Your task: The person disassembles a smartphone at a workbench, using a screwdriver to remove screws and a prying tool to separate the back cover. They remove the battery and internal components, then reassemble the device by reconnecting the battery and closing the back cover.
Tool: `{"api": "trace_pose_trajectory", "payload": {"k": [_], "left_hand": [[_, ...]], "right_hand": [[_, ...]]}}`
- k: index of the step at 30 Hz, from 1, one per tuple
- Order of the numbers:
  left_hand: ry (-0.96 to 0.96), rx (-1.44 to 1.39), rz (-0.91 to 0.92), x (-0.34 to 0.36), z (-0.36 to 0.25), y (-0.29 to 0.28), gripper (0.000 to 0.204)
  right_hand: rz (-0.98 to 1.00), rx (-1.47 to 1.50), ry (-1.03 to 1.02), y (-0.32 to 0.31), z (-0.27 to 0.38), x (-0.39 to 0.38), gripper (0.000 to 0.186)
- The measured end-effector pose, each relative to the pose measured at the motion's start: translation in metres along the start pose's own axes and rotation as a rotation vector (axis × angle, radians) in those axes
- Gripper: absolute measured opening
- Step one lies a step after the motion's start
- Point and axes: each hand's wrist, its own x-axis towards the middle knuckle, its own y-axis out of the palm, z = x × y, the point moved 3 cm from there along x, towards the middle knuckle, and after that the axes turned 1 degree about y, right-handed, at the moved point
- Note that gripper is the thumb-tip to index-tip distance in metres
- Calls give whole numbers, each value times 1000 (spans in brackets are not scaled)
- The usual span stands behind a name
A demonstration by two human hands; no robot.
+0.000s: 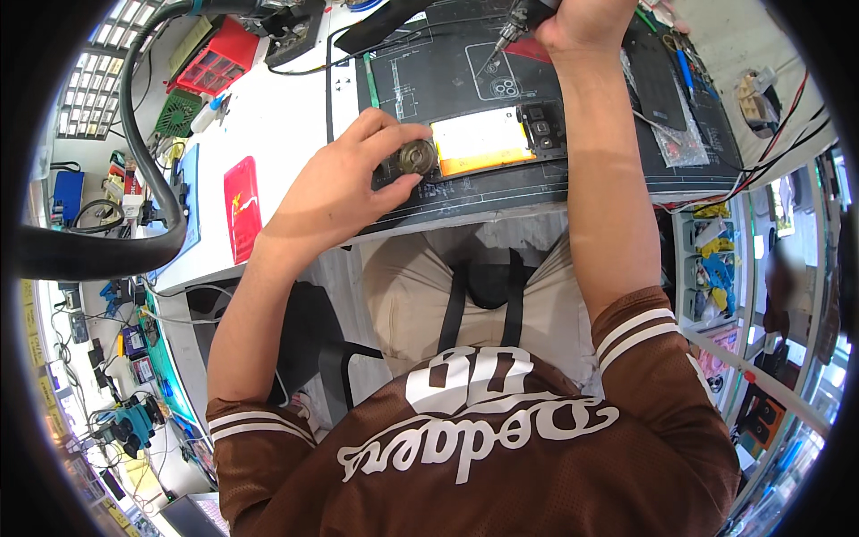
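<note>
Here's the left grip, over the near edge of the dark mat, and it's curled inward: thumb on the near side, index finger on the far side, pinching a small round metal piece between them. Right there, just beside it, lies the opened phone, flat on the mat, long side running left to right, its pale panel glowing yellow-orange along the near edge and its dark camera block at the right end. Whether the round piece touches the phone, I can't tell!

Up top, the right grip runs partly out of view, closed on a dark tool; exactly how the fingertips sit on it, I can't say. The tool tilts down to the left, its slim metal tip above the mat's printed outlines, well apart from the phone. A red sheet peeks out beside that wrist.

Over on the white surface, left of the mat, lies a red panel, with a red drawer box farther back. And on the right, a clear plastic bag lies crumpled on the mat.
</note>
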Motion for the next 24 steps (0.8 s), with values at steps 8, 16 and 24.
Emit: {"api": "trace_pose_trajectory", "payload": {"k": [8, 16, 24], "left_hand": [[40, 57, 56, 5, -9, 0, 47], [62, 107, -40, 8, -7, -5, 45], [145, 221, 29, 5, -14, -7, 44]], "right_hand": [[-18, -5, -24, -3, 6, 2, 56], [-2, -27, -37, -2, 4, 2, 58], [4, -28, -27, -1, 2, 1, 60]]}}
